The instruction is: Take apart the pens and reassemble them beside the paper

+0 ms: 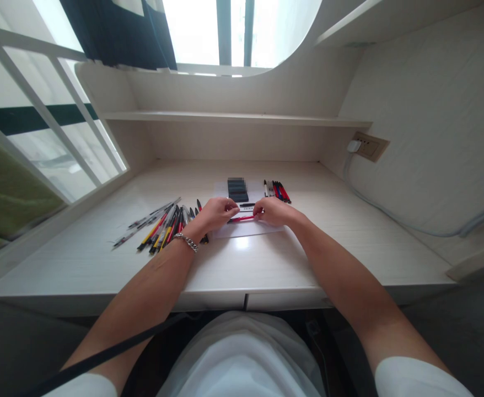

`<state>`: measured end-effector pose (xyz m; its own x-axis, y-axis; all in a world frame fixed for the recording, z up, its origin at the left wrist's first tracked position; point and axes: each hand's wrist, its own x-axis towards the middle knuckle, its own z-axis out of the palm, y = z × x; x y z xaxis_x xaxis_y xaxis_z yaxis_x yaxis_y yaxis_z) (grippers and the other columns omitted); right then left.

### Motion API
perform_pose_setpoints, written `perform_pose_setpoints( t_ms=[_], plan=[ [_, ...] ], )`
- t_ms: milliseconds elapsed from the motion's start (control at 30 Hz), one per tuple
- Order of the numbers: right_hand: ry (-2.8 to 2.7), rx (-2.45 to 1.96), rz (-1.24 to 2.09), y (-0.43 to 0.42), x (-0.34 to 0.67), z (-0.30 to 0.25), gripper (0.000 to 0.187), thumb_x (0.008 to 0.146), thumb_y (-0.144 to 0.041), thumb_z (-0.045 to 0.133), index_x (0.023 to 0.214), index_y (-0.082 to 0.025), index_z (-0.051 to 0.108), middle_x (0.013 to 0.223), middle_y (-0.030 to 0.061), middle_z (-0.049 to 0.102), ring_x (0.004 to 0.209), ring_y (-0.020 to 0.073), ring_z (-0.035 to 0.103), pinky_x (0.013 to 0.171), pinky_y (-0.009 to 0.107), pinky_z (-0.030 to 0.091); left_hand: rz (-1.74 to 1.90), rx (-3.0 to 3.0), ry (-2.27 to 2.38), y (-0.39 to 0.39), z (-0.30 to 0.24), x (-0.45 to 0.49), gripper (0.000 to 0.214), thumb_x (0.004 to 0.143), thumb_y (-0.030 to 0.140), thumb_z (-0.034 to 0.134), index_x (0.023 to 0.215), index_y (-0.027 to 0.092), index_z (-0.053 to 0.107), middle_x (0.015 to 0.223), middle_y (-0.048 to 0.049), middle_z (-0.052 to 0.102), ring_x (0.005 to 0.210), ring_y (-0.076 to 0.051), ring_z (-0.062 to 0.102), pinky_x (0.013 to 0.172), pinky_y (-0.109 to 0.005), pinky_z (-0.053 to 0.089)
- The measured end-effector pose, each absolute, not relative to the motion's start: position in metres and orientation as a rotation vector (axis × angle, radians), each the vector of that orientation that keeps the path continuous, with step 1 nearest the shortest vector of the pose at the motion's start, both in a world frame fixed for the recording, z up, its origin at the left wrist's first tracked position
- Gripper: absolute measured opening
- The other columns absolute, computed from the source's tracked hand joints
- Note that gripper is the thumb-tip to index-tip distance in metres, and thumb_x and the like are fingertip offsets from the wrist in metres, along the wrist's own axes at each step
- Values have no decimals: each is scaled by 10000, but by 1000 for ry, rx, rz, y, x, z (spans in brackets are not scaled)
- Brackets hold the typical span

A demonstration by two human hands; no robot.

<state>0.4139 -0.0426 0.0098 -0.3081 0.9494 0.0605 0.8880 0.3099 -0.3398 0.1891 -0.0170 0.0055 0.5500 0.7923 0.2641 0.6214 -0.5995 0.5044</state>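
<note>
My left hand point(218, 213) and my right hand point(272, 211) meet over a white sheet of paper point(250, 227) on the desk. Both pinch the ends of a red pen point(242, 219) held level between them, the left on its left end, the right on its right end. A silver chain bracelet point(186, 241) circles my left wrist. A spread of several pens point(163, 226), red, yellow, black and clear, lies just left of my left hand. A smaller row of pens point(277, 190) lies beyond my right hand.
A dark blurred block point(237, 189) sits at the far edge of the paper. The white desk point(101, 259) has a shelf above, a window rail on the left, and a wall socket point(370, 146) with a cable on the right.
</note>
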Motion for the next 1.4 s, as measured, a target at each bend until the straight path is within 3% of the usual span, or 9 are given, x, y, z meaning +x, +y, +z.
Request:
perform_pose_setpoints(
  t_ms=[400,600,800,1200,1400],
  plan=[
    [-1933,-1346,500,-45,398,14,238,921,-294,526,1014,-156,697,816,41,697,719,136,613,661,235,439,732,2428,1111,-20,8,192,302,886,389,514,958,169,706,820,-51,711,704,-160,598,639,-274,423],
    [-2109,-1530,373,-43,395,1,143,844,-281,654,921,-199,742,912,51,729,822,164,635,711,235,424,906,2320,1186,-16,7,190,294,869,421,540,955,166,658,899,-70,714,797,-180,629,683,-275,455],
    [-2255,-1606,210,-49,384,-4,151,851,-244,614,893,-191,750,947,92,731,853,204,636,715,249,414,913,2321,1153,-15,5,190,295,872,434,540,948,162,627,919,-81,715,795,-177,637,681,-276,463],
    [-1869,-1356,212,-53,406,26,181,886,-294,578,899,-169,708,816,46,716,727,145,626,677,244,428,825,2320,1123,-14,1,190,190,878,347,562,931,179,631,814,-57,718,728,-162,641,668,-279,456],
    [-1933,-1281,138,-53,403,23,126,864,-201,591,849,-182,715,758,22,700,681,137,604,643,241,415,833,2359,1109,-16,1,191,178,864,334,593,919,179,661,826,-63,713,723,-170,635,648,-286,444]
  ],
)
